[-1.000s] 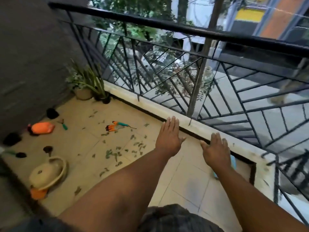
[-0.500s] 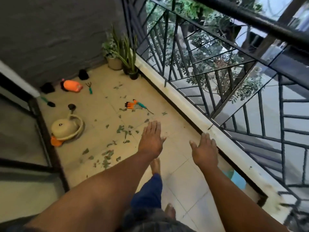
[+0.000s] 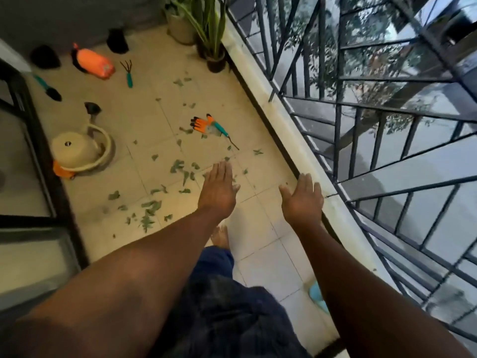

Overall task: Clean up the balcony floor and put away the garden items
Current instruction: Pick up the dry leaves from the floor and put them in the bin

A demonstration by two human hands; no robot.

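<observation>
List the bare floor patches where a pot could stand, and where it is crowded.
Free: the pale tiles between the foot, the kerb and the slipper; also the tiles between the rake, the can and the glove. Crowded: the leaves by the left hand, and the far wall's tools.

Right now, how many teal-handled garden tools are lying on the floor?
3: a hand rake beside the orange bottle, a trowel by the door frame, and one under the orange glove. More may be hidden.

Dim, flat daylight is admitted through the railing (image 3: 361,104); edges are bowed, and fine detail is softened throughout.
</observation>
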